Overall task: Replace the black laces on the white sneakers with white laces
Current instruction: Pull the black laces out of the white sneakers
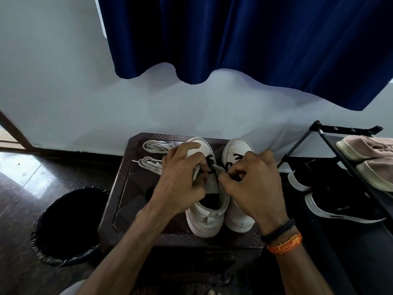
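On dark stool [127, 188], my left hand [180, 184] and right hand [255, 184] pinch left sneaker's [209, 218] limp black lace [210, 163]; I'd grip near eyelets.

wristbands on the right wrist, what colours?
One black wristband and one orange wristband, seen clearly in the head view.

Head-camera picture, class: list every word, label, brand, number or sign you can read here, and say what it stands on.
None can be read.
White sneakers: no brand or label shows; the hands cover part of the uppers.
Black shoes and pinkish shoes on the rack: no legible marking.
Stool, bin, curtain: no text.
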